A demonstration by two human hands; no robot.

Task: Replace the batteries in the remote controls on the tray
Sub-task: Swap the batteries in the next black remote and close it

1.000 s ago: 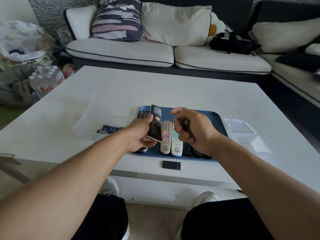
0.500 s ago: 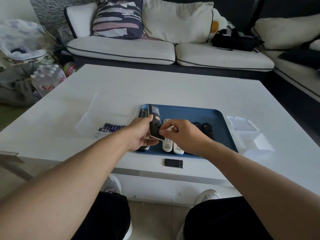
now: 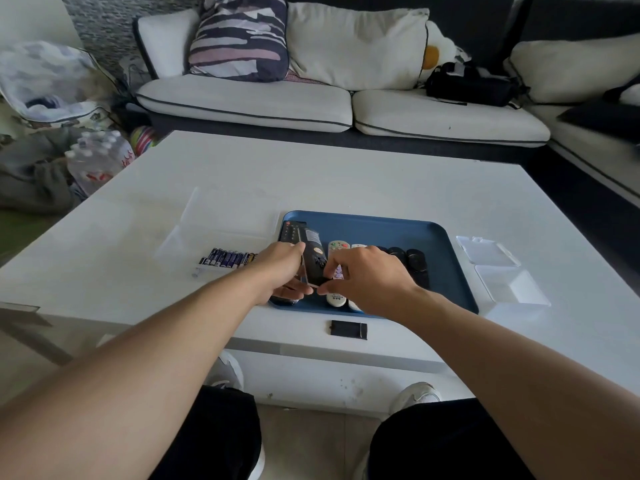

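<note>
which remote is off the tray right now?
The black remote gripped in the left hand, tilted above the blue tray. The white ones and other black ones lie flat on it.

Blue tray [image 3: 440, 237]; white table [image 3: 346, 181]; striped cushion [image 3: 239, 36].

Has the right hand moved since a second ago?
Yes. The right hand has gone left across the blue tray, from over the dark remotes to the black remote gripped by the left hand.
</note>
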